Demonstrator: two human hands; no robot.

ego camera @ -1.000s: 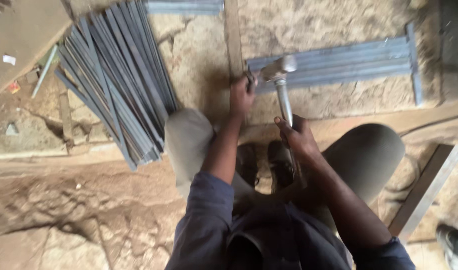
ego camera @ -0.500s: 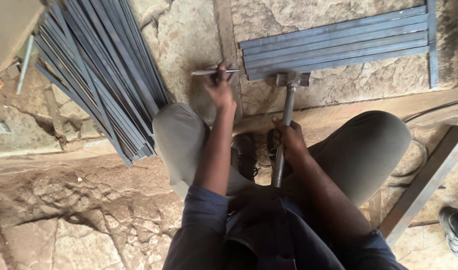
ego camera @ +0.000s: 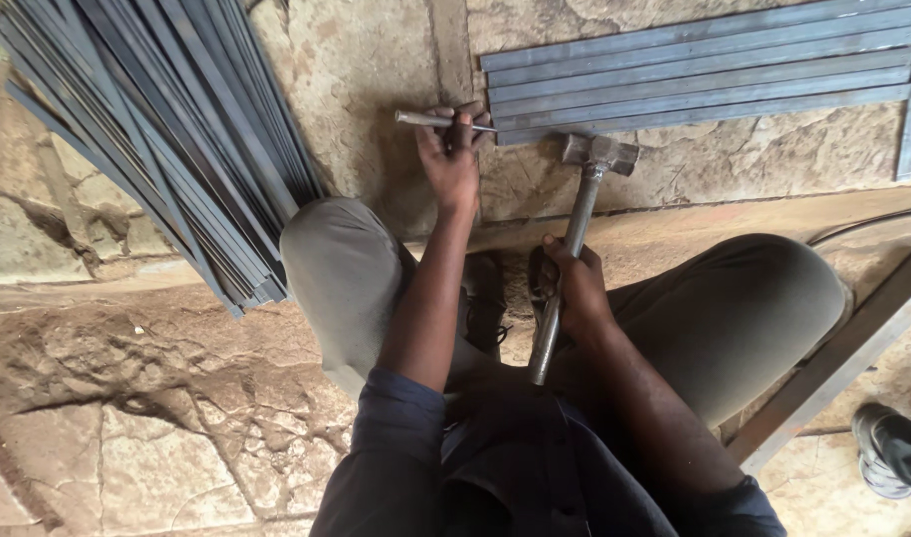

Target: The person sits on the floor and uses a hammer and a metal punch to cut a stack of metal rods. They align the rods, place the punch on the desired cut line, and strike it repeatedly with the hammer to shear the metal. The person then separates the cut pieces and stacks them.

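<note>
I see no packages, labels, signs or screens anywhere in this view.

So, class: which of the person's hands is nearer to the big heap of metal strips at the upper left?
Left. The left hand, holding a thin metal rod, sits just right of the heap of metal strips. The right hand, gripping the hammer, is farther right and lower.
</note>
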